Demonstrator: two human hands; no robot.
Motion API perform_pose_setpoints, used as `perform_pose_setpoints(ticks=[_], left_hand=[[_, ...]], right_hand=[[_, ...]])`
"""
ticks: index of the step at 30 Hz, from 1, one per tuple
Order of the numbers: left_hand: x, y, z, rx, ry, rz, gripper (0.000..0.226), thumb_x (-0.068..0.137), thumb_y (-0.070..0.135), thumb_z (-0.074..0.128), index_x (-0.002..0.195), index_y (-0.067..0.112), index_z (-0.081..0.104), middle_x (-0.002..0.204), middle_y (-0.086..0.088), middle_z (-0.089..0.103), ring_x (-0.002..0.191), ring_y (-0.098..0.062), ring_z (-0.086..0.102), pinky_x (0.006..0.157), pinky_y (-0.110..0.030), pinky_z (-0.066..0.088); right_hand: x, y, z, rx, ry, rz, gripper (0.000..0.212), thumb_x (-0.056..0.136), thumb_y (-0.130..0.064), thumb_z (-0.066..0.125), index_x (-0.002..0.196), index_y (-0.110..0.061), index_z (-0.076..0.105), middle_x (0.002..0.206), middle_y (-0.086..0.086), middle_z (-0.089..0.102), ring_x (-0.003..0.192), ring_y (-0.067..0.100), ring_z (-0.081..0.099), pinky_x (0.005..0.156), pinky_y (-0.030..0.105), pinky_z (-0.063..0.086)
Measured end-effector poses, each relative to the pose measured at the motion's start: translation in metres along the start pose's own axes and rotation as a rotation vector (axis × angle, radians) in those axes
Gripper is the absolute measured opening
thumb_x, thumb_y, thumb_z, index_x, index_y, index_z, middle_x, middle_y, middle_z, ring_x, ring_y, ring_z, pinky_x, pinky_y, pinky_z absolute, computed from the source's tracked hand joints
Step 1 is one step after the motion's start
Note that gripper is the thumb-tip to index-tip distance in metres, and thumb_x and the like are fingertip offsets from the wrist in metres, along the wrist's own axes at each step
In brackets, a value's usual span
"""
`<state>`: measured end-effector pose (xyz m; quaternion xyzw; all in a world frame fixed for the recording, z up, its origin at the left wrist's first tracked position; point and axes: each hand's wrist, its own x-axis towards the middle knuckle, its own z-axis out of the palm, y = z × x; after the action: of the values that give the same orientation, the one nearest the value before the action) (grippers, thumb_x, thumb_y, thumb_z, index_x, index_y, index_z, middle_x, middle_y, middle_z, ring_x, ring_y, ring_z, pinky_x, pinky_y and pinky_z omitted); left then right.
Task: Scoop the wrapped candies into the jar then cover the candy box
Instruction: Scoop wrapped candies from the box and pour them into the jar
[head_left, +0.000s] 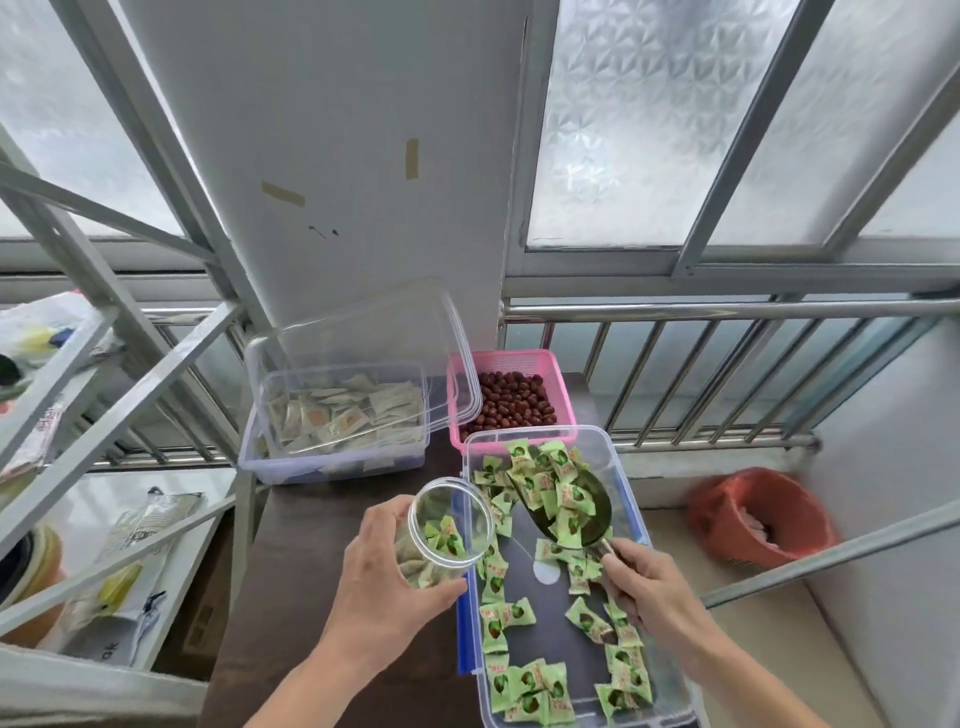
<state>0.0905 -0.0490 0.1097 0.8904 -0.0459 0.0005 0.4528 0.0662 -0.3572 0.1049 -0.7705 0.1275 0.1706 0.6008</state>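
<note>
In the head view, the left hand (384, 582) is wrapped around the clear jar (441, 535), tilted at the left rim of the candy box (631, 499); the right hand (654, 597) pinches the handle of the loaded scoop (566, 514) inside that box. The wrapped candies (506, 618) look light, crinkly and slippery, so they probably spill easily; the thin jar seems best gripped around its body.

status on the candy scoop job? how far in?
Done: the clear plastic jar, in the left hand, holds a few green wrapped candies. In hand: the right hand holds a loaded dark metal scoop over the clear candy box. Left: many candies remain in it; box uncovered.
</note>
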Motion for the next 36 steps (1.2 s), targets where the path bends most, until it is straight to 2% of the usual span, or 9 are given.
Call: perform_pose_setpoints(ticks=[2,6,10,14,18,24,29,34,36], left_hand=[[0.007,0.003,0.001,0.015,-0.019,0.023,0.083,0.052,0.052,0.090,0.113,0.068,0.036,0.119,0.017,0.060,0.111,-0.010,0.062,0.097,-0.039,0.055],[0.024,0.010,0.007,0.030,-0.057,0.062,0.086,0.051,0.055,0.091,0.122,0.054,0.041,0.120,0.017,0.058,0.110,-0.014,0.063,0.098,-0.044,0.056],[0.032,0.022,0.017,0.046,-0.095,0.147,0.087,0.055,0.056,0.087,0.126,0.046,0.039,0.121,0.016,0.054,0.111,-0.017,0.059,0.098,-0.043,0.054],[0.033,0.031,0.024,0.057,-0.147,0.179,0.087,0.057,0.058,0.082,0.128,0.045,0.034,0.123,0.015,0.052,0.114,-0.018,0.052,0.102,-0.040,0.050],[0.029,0.036,0.030,0.068,-0.191,0.193,0.086,0.062,0.055,0.081,0.132,0.044,0.034,0.128,0.019,0.047,0.120,-0.017,0.044,0.103,-0.034,0.045],[0.026,0.042,0.038,0.016,-0.184,0.189,0.085,0.058,0.055,0.083,0.130,0.044,0.038,0.123,0.019,0.051,0.114,-0.015,0.049,0.098,-0.037,0.051],[0.020,0.033,0.037,-0.046,-0.157,0.157,0.086,0.054,0.058,0.086,0.127,0.044,0.043,0.119,0.021,0.055,0.110,-0.015,0.059,0.095,-0.039,0.056],[0.013,0.019,0.020,-0.202,-0.010,0.032,0.081,0.053,0.044,0.095,0.118,0.048,0.048,0.116,0.016,0.064,0.106,-0.001,0.063,0.087,-0.017,0.053],[0.010,0.013,0.012,-0.243,0.063,-0.029,0.081,0.051,0.045,0.096,0.115,0.053,0.047,0.117,0.012,0.065,0.106,-0.003,0.064,0.087,-0.022,0.052]], right_hand=[[-0.025,-0.024,-0.029,-0.053,-0.021,-0.037,0.022,0.104,-0.003,0.050,0.091,0.011,0.061,0.065,0.011,0.033,0.044,0.005,0.027,0.041,0.013,0.023],[-0.066,-0.080,-0.071,-0.120,-0.089,-0.092,0.021,0.099,-0.013,0.060,0.106,-0.004,0.078,0.060,0.009,0.038,0.046,0.008,0.031,0.041,0.012,0.025],[-0.086,-0.130,-0.093,-0.201,-0.171,-0.039,0.045,0.079,-0.039,0.073,0.103,-0.001,0.078,0.058,0.009,0.046,0.046,0.012,0.036,0.041,0.011,0.029],[-0.087,-0.179,-0.093,-0.607,-0.249,0.007,0.026,0.102,-0.021,0.059,0.093,0.001,0.072,0.062,0.007,0.058,0.055,0.021,0.042,0.049,0.022,0.037],[-0.078,-0.222,-0.072,-1.097,-0.294,0.033,0.031,0.097,-0.028,0.056,0.072,-0.011,0.063,0.065,0.001,0.071,0.059,0.023,0.063,0.068,0.046,0.058],[-0.080,-0.272,-0.034,-1.449,-0.313,0.025,0.032,0.095,-0.023,0.051,0.074,-0.007,0.070,0.076,0.008,0.076,0.055,0.009,0.055,0.069,0.038,0.058],[-0.093,-0.268,-0.061,-1.346,-0.234,0.012,0.036,0.096,-0.029,0.053,0.065,-0.015,0.064,0.068,-0.001,0.074,0.058,0.012,0.062,0.072,0.037,0.058],[-0.101,-0.189,-0.078,-0.784,-0.069,0.125,0.037,0.100,-0.027,0.058,0.073,-0.006,0.070,0.059,0.003,0.065,0.045,0.008,0.046,0.044,0.016,0.036],[-0.089,-0.123,-0.059,-0.695,-0.030,0.259,0.035,0.100,-0.026,0.058,0.079,-0.002,0.072,0.059,0.009,0.066,0.042,0.008,0.044,0.040,0.020,0.035]])
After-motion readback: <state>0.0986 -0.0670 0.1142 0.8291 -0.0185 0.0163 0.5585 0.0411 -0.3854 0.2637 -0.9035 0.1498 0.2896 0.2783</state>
